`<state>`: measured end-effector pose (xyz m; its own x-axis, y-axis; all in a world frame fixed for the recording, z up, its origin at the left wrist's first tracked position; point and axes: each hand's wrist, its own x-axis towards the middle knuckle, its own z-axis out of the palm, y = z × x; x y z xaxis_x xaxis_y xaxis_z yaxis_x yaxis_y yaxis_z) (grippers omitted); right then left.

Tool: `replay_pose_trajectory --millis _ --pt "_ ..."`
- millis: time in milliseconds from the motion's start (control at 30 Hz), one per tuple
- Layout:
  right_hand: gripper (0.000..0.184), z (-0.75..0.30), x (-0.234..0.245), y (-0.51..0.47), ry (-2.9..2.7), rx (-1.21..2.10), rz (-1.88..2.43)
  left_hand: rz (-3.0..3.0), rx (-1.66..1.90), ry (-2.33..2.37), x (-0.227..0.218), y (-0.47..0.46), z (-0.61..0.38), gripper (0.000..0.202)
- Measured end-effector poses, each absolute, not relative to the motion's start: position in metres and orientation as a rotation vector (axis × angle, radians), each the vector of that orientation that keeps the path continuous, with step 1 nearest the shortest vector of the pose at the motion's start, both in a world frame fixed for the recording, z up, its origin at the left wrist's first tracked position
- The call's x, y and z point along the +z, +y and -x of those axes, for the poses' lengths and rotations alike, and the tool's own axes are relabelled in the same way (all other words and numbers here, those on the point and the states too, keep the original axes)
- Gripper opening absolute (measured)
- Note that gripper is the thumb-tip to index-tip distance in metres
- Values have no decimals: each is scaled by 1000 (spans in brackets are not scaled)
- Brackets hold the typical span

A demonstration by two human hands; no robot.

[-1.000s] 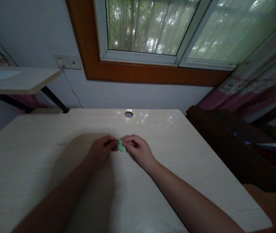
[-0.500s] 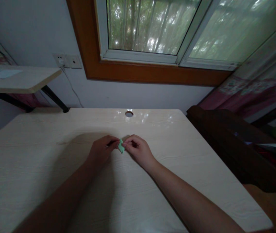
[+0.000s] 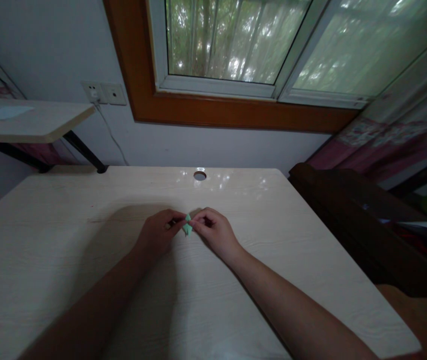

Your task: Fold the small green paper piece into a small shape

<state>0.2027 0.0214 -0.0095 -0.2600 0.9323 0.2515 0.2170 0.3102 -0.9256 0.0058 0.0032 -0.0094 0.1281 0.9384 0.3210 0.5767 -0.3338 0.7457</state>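
Note:
A small piece of folded green paper (image 3: 187, 229) is pinched between my two hands, just above or on the pale wooden desk (image 3: 236, 300). My left hand (image 3: 158, 229) grips it from the left with thumb and forefinger, the fingertips covering its middle. From the right, my right hand (image 3: 215, 229) pinches the same paper, thumb and forefinger together. The fingertips of both hands nearly meet over it. Only its top tip and lower part show, so its full shape is hidden.
A round cable hole (image 3: 199, 176) lies near the desk's back edge. At the left, a raised shelf (image 3: 29, 122) stands on black legs. A wall socket (image 3: 104, 93) has a white cord hanging down. Dark wooden furniture (image 3: 348, 225) stands beyond the desk's right edge.
My left fingertips have shifted slightly right, closer to my right fingertips, covering more of the green paper's middle. The paper has turned slightly. My right hand has barely moved.

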Motion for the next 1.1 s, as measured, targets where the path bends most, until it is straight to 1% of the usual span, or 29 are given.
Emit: replay_pose_trajectory --millis 100,267,367,467,767,967,1100 --pt "20 -203 -10 22 -1666 1062 1043 -1903 1094 1444 -10 3 -6 15" --pt "27 -203 -13 23 -1513 1275 1025 -1761 1102 1430 -5 2 -8 16" --pt "29 -203 -16 24 -1460 1338 1004 -1645 1131 1438 -4 2 -10 21" --pt "27 -204 -17 25 -1509 1330 1001 -1573 1169 1423 -7 2 -11 25" --pt "20 -206 -14 24 -1623 1227 1024 -1561 1151 1321 -15 2 -11 24" --pt "17 -205 -15 24 -1546 1302 978 -1540 1169 1292 -16 3 -12 25" --pt "19 -204 -17 25 -1495 1354 960 -1557 1149 1317 -13 2 -12 22"
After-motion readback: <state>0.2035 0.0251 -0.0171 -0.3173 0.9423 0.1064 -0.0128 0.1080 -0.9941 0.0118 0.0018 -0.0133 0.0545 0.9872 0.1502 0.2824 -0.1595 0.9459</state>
